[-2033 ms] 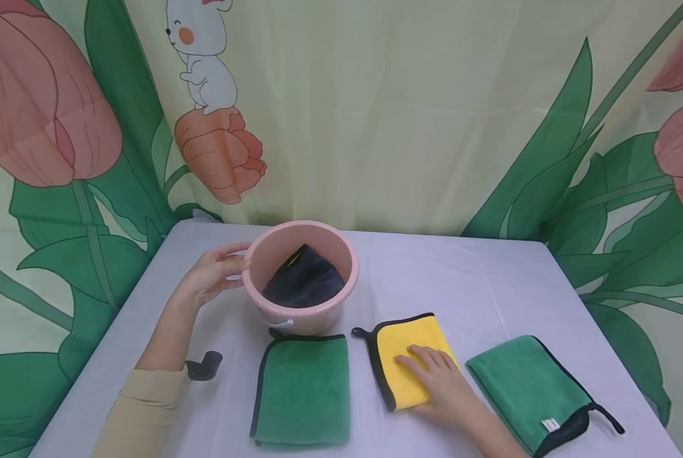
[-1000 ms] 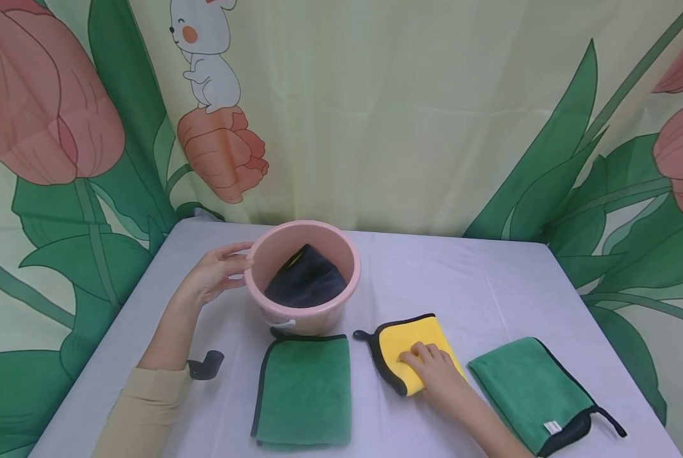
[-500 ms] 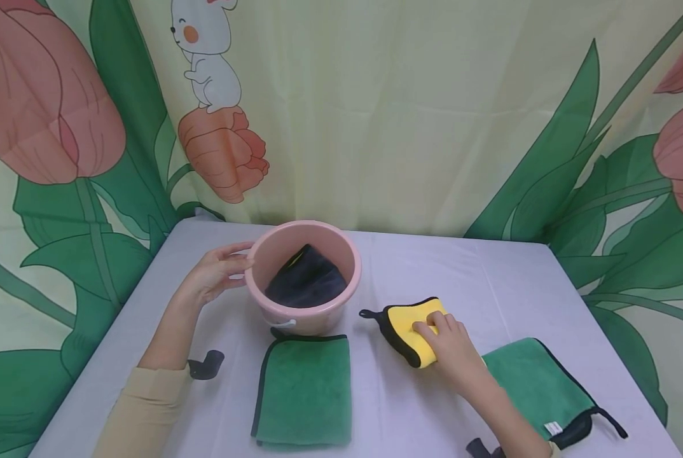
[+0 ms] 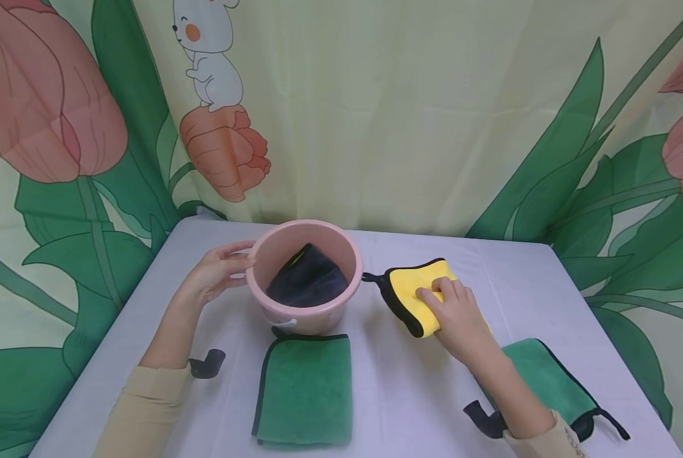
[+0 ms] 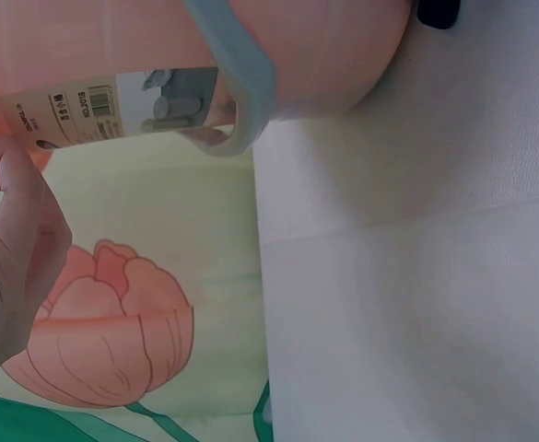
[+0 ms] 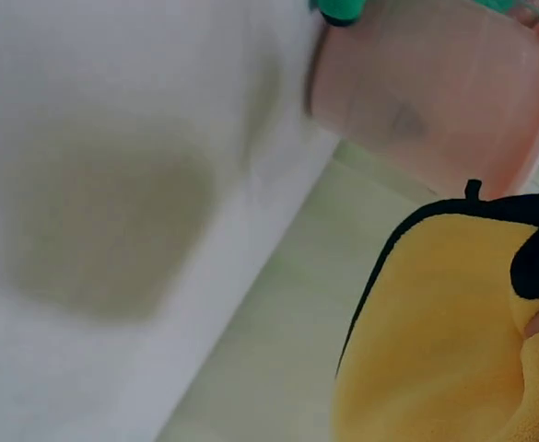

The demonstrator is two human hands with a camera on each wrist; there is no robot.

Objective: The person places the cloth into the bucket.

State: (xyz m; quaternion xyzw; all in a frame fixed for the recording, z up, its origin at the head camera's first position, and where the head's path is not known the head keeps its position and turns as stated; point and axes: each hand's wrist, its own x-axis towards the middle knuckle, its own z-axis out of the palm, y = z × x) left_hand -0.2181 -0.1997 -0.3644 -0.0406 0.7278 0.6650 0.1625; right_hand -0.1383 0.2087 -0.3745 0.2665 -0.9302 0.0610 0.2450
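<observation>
My left hand (image 4: 218, 272) holds the left rim of a pink bucket (image 4: 313, 321), one fingertip lying on the rim; in the left wrist view its bent fingers (image 5: 31, 230) are beside the labelled wall. Inside the bucket is a dark folded cloth (image 4: 306, 280). My right hand (image 4: 458, 318) grips a folded yellow cloth (image 4: 407, 289) with black edging, thumb and fingers pinching its right part. The cloth is held above the table, its black loop close to the bucket's right side. In the right wrist view, the yellow cloth (image 6: 435, 322) bunches at the fingers, which are mostly hidden.
A folded green towel (image 4: 304, 391) lies on the white table in front of the bucket. Another green towel (image 4: 547, 375) lies at the right, partly covered by my right forearm. The bucket's pale handle (image 5: 246, 83) hangs down. Behind the table hangs a printed curtain (image 4: 376, 127).
My right hand has closed its fingers on the yellow cloth, lifted it off the table and carried it forward, level with the bucket. The left hand and bucket stay nearly still.
</observation>
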